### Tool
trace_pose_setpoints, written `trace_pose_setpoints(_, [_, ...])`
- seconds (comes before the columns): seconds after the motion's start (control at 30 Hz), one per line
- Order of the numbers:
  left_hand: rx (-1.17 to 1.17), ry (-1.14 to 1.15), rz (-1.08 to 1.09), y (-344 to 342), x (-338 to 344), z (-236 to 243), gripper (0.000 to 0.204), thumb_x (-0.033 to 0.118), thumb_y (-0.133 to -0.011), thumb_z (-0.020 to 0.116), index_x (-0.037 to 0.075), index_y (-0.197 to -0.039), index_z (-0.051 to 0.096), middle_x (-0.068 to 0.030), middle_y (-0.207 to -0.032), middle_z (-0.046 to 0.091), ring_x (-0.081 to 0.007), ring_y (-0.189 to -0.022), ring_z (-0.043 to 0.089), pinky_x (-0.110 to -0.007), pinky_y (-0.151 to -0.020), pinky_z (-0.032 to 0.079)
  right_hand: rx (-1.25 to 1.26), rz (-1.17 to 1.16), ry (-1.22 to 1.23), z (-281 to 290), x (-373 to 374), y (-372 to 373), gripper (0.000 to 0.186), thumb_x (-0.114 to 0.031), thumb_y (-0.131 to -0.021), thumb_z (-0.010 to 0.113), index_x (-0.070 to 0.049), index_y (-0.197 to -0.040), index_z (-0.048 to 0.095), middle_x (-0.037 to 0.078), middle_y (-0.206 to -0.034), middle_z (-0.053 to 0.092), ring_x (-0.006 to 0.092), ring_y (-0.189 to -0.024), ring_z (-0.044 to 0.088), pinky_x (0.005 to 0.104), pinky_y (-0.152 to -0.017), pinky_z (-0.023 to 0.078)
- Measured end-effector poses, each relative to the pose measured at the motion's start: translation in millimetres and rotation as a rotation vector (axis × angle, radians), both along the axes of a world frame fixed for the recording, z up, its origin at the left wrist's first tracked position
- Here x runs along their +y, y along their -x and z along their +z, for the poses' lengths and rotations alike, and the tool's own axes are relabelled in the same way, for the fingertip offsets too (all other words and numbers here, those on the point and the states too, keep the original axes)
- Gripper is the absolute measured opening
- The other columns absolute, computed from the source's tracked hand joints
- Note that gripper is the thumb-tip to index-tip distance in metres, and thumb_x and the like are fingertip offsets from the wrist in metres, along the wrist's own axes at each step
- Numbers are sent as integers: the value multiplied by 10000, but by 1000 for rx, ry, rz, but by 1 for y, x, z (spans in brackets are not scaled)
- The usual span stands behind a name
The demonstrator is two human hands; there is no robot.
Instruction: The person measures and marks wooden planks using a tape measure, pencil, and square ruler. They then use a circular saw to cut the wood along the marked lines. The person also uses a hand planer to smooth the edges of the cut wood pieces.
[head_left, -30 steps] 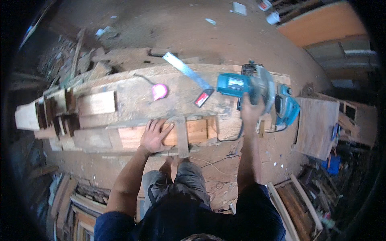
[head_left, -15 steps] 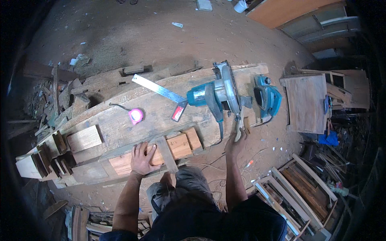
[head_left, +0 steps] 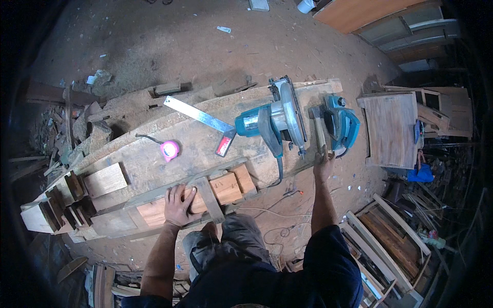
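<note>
On the near edge of the table [head_left: 205,154], a reddish wooden board [head_left: 151,211] lies under a grey wooden crosspiece [head_left: 209,197], and the left hand [head_left: 178,208] rests on it just left of that crosspiece, fingers spread and not wrapped around anything. Over to the right, the right hand [head_left: 324,163] is at the near end of a wooden-handled tool [head_left: 319,131], hammer or hatchet, can't tell which, lying between the teal circular saw [head_left: 269,115] and the teal electric planer [head_left: 343,126]. Can't tell from here whether those fingers are closed on the handle or only touching it. My read is that this is a hold-the-board-and-handle-a-tool step, with the left palm doing the steadying. If that tool is getting picked up, the move calls for a proper grip on the handle and a lift that doesn't knock the saw or the planer, cos the gap is pretty tight. I'd leave the left palm's weight on the board meanwhile. The try square [head_left: 199,115] and pink tape measure [head_left: 169,150] lie on the table beyond the board, nobody touching either.
</note>
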State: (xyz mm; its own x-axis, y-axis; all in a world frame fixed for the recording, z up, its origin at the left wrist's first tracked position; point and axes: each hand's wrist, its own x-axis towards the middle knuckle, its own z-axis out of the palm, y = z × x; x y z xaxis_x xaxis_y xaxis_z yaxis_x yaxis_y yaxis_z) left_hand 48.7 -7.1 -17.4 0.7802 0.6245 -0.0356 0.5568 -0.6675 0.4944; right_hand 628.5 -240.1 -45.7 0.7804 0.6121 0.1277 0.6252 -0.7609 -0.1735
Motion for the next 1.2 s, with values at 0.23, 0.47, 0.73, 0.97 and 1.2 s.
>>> trace_pose_setpoints(0.23, [-25,-35,-33,2,0,-7,995,753,-659,761,165,-1439,574,-224,-1444,477,-435,-1322,456,-630,-1109,311,-151,-126,-15,-2,21,-30,391,-336,-931,682,-91,-1234,722,226,-1100,656,421,-1054,615,511,-909,500])
trace_pose_setpoints(0.47, [-1,-4,9,1,-4,-4,925,685,-670,791,185,-1426,606,-208,-1443,502,-425,-1320,475,-622,-1116,328,222,-663,99,5,-13,-63,533,-509,-923,684,-63,-1212,724,236,-1076,738,362,-1002,702,448,-889,526])
trace_pose_setpoints(0.73, [-71,4,-7,-9,1,-5,882,694,-713,756,179,-1415,621,-201,-1442,502,-421,-1304,491,-598,-1113,338,529,-590,-240,-36,-65,-116,431,-356,-915,776,7,-1141,720,114,-1033,732,243,-901,658,401,-806,509])
trace_pose_setpoints(0.97, [-13,7,15,0,1,-2,887,690,-683,774,208,-1412,621,-187,-1447,493,-409,-1320,475,-600,-1124,332,-1,-138,-165,-11,-70,5,402,-321,-980,718,30,-1011,524,120,-865,558,248,-754,536,416,-678,463])
trace_pose_setpoints(1.2, [-28,-26,11,2,-4,-8,970,681,-630,809,177,-1431,596,-211,-1436,485,-427,-1341,438,-629,-1130,302,716,-73,-371,58,4,298,338,-108,-968,720,3,-1228,535,106,-1136,601,174,-1012,593,327,-879,489])
